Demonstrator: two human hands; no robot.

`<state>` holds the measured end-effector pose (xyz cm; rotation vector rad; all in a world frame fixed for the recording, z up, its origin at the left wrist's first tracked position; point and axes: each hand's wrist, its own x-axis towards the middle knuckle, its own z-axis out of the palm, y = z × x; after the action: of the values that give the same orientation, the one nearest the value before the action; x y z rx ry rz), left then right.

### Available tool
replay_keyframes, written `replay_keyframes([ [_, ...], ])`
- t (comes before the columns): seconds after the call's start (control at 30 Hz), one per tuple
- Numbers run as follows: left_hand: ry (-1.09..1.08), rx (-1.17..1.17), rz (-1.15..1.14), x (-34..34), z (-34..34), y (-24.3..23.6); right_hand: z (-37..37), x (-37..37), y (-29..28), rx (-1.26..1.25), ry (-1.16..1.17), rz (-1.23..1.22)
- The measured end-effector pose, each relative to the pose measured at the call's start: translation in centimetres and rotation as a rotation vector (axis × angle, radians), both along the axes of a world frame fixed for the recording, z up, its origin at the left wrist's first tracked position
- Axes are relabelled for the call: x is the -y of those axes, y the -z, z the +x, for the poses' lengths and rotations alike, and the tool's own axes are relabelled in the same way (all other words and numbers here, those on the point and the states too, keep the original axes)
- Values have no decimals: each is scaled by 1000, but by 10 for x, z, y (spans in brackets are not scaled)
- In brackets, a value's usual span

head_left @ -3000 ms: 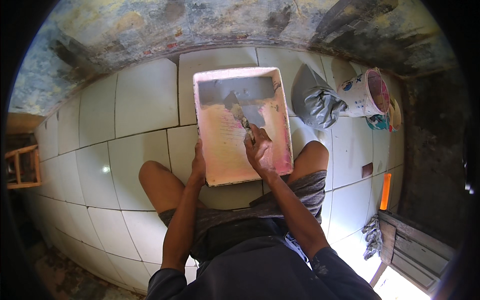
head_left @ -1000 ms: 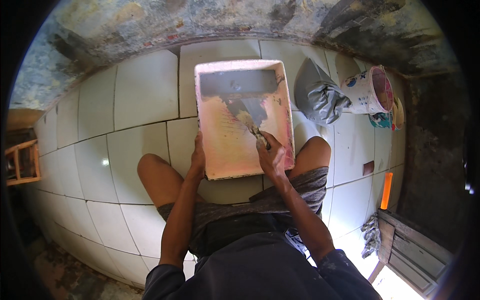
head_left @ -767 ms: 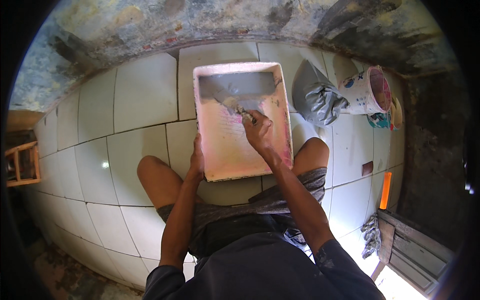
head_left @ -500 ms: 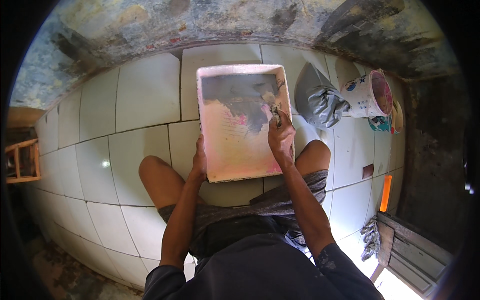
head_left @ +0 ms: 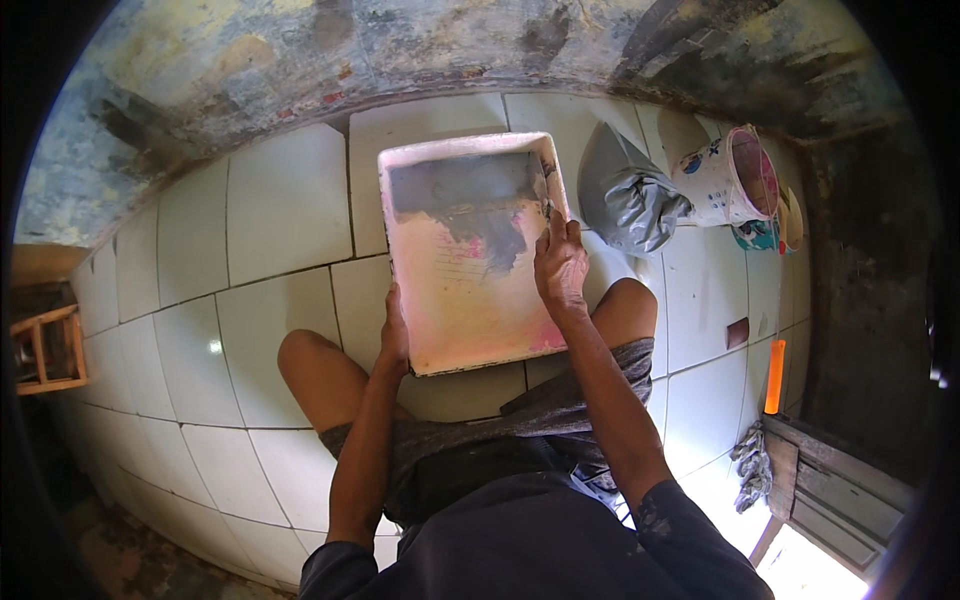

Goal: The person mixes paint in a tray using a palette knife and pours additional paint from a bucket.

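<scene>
A pinkish-white paint tray (head_left: 450,335) stands in front of me between my knees, with grey paste (head_left: 455,185) pooled at its far end and smeared toward the middle. My left hand (head_left: 396,335) is closed on the tray's near left side, its fingers partly hidden by the rim. At the right inner wall, my right hand (head_left: 562,262) grips a paste-smeared hand tool (head_left: 548,205). Its working end lies against that wall, and I cannot tell whether it is a brush or a scraper. Pink stains mark the tray's bottom.
To the right of the tray sit a grey plastic bag (head_left: 632,200) and a tipped white bucket (head_left: 708,180). Farther right are an orange strip (head_left: 774,376), a crumpled grey rag (head_left: 752,468) and a wooden piece (head_left: 840,480). A stained wall (head_left: 430,50) bounds the tiled floor (head_left: 285,205).
My right hand has turned the tool from the paste onto the tray's right inner wall. The tray and surroundings have shifted slightly in view.
</scene>
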<state>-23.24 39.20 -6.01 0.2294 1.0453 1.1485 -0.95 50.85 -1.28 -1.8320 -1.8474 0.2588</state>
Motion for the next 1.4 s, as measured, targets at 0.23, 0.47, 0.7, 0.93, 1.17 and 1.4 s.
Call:
replay_keyframes([
  [0.23, -3, 17, 1, 3, -3, 0, 8, 7, -3, 49, -157, 117],
  [0.47, 11, -80, 18, 2, -1, -1, 17, 8, -8, 171, -135, -117],
  [0.7, 9, -42, -21, 3, -5, 7, 20, 12, -6, 105, -149, -30],
  [0.93, 8, 8, 26, 3, -3, 6, 9, 10, -1, -227, 0, 25],
  [1.17, 11, -6, -30, 3, -3, 9, -10, 18, 60, -701, 122, -145],
  [1.4, -10, 16, 31, 3, -2, 1, -53, 18, 31, -943, 91, -515],
])
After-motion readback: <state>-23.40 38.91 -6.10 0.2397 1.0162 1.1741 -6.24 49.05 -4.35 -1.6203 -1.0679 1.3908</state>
